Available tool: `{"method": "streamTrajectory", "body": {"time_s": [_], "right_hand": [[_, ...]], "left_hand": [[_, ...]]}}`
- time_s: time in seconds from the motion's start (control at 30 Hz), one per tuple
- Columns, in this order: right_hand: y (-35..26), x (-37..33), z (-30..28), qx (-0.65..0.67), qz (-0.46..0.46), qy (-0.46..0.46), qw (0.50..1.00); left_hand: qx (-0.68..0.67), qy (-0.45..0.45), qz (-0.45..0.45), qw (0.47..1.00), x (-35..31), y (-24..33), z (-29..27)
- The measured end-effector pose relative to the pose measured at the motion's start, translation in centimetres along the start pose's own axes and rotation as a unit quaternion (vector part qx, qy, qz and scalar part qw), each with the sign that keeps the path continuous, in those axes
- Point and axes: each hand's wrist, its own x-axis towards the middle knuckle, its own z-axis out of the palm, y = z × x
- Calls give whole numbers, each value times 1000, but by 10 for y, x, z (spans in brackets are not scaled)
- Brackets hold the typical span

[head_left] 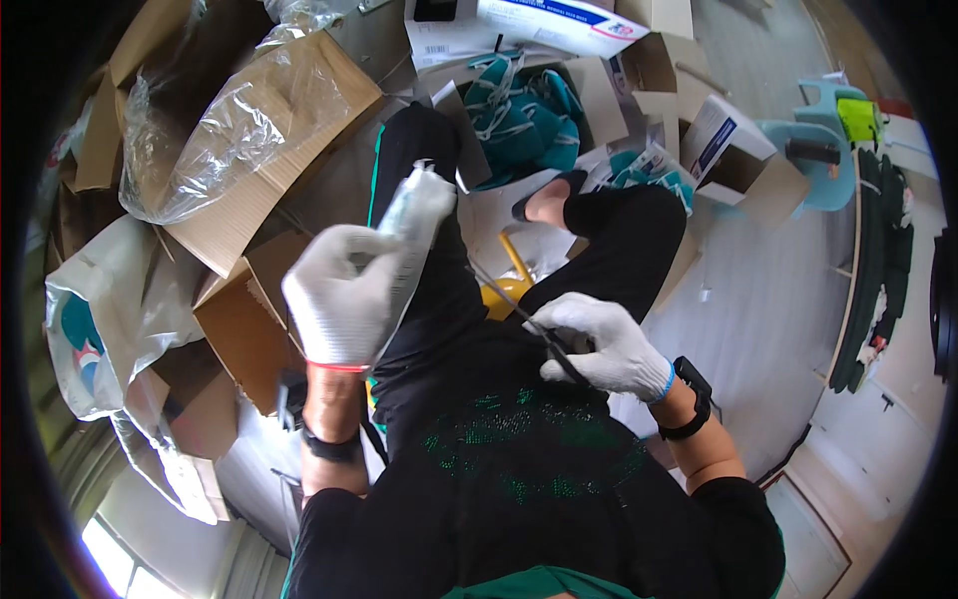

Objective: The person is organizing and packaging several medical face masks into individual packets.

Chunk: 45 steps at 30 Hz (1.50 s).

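Observation:
My left hand (344, 290), in a white knit glove with a red cuff, is closed on a crumpled clear plastic bag (417, 208). The bag is held up over my left thigh and blurred; its contents cannot be made out. In front of my lap, my right hand (599, 344), gloved in white with a blue cuff, grips a slender dark tool (552, 349). Its thin tip points forward and left, toward the gap between my knees. Whether it is scissors or tweezers does not show clearly. The tool and bag are apart.
Ahead stands an open carton (604, 100) of teal masks (529, 115) with white straps; more masks (649, 175) lie to its right. Cardboard boxes (249, 329) and plastic sheeting (235, 140) crowd the left. A yellow object (504, 298) sits between my legs, a light-blue stool (823, 165) far right.

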Motion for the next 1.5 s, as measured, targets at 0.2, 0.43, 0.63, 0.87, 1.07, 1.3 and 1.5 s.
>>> {"method": "streamTrajectory", "body": {"time_s": [0.2,0.43,0.63,0.87,1.07,1.3,1.5], "right_hand": [[35,52,-48,-123,78,301,942],[114,196,-76,-470,159,145,856],[132,243,-92,-532,146,-20,834],[-27,209,-60,-214,-308,60,925],[-36,176,-42,-125,-335,151,922],[-7,137,-32,-132,-140,244,951],[55,138,-29,193,29,339,920]], "left_hand": [[29,4,-26,999,18,-15,-22],[22,-18,-47,998,26,-11,-16],[39,-17,2,999,43,-25,-19],[67,-87,33,993,51,-15,-22],[40,-164,115,979,72,7,3],[-30,-320,127,938,68,-8,73],[171,-228,380,880,23,-1,136]]}}
